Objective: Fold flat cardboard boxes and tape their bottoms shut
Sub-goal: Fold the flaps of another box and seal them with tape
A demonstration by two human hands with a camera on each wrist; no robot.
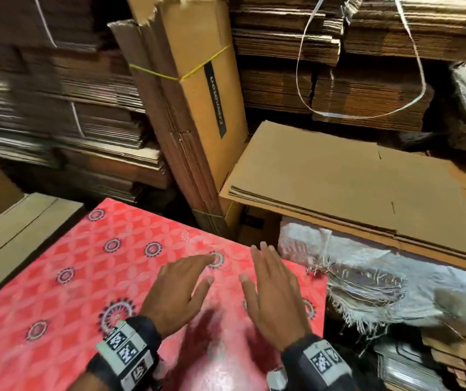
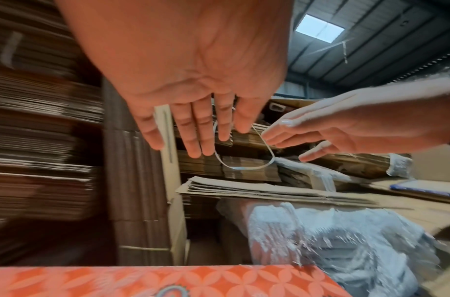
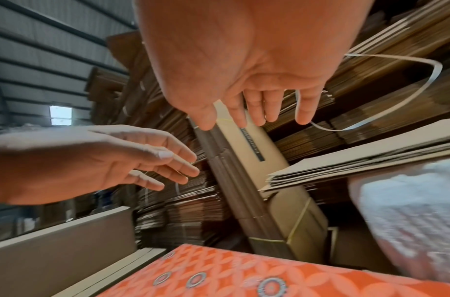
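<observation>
Both my hands hover, palms down and empty, over a red patterned table (image 1: 90, 277). My left hand (image 1: 186, 280) has its fingers stretched forward, and my right hand (image 1: 268, 277) is beside it with straight fingers. A stack of flat cardboard boxes (image 1: 339, 176) lies to the right, beyond the table's far right corner. In the left wrist view my left hand (image 2: 193, 128) shows spread fingers, with the same flat stack (image 2: 269, 191) below them. In the right wrist view my right hand (image 3: 257, 112) is open above the flat stack (image 3: 346, 170).
A tall tied bundle of folded boxes (image 1: 198, 114) leans upright behind the table. Piles of flat cardboard (image 1: 57, 108) fill the background, with a loose white strap (image 1: 367, 114) hanging at the right. A frayed white woven sack (image 1: 367, 277) lies under the stack. A pale board (image 1: 14, 235) sits left.
</observation>
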